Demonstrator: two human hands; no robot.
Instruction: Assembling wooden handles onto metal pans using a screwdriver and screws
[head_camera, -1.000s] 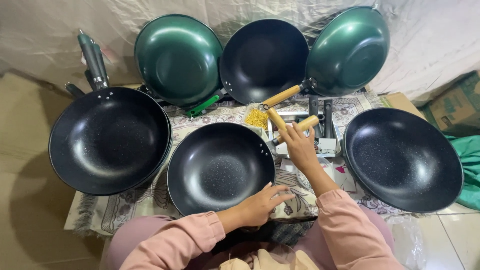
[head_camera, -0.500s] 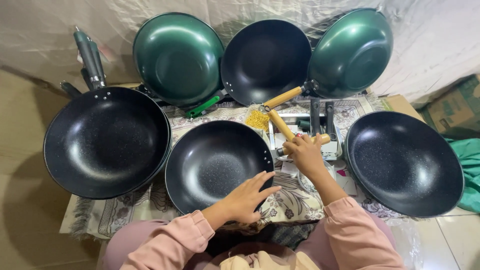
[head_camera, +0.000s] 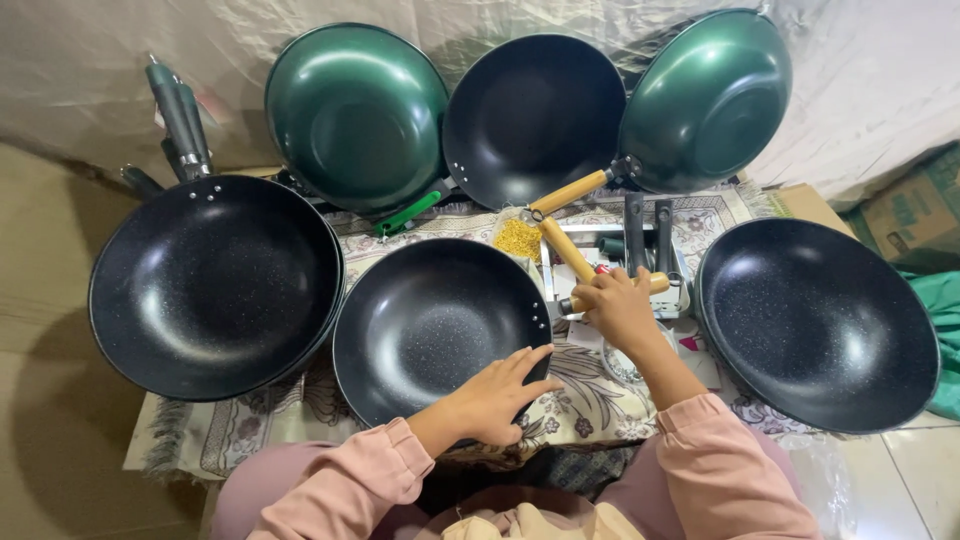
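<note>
A black speckled wok (head_camera: 430, 325) sits in the middle on a patterned cloth (head_camera: 590, 400). My left hand (head_camera: 495, 395) rests flat on its near rim, fingers apart. My right hand (head_camera: 615, 310) is closed around a wooden handle (head_camera: 655, 284) lying beside that wok's right edge. A second wooden handle (head_camera: 565, 247) lies just beyond, next to a small tub of yellow bits (head_camera: 518, 238). Pink sleeves cover both my forearms.
A large black wok (head_camera: 215, 285) with grey handles lies at the left and another black wok (head_camera: 815, 320) at the right. Two green woks (head_camera: 355, 115) (head_camera: 710, 100) and a black one (head_camera: 530, 120) lean against the draped back wall. Cardboard boxes (head_camera: 905, 210) stand far right.
The view has shifted slightly. My left hand slid forward onto the middle wok's near rim, and my right hand stays closed on the wooden handle.
</note>
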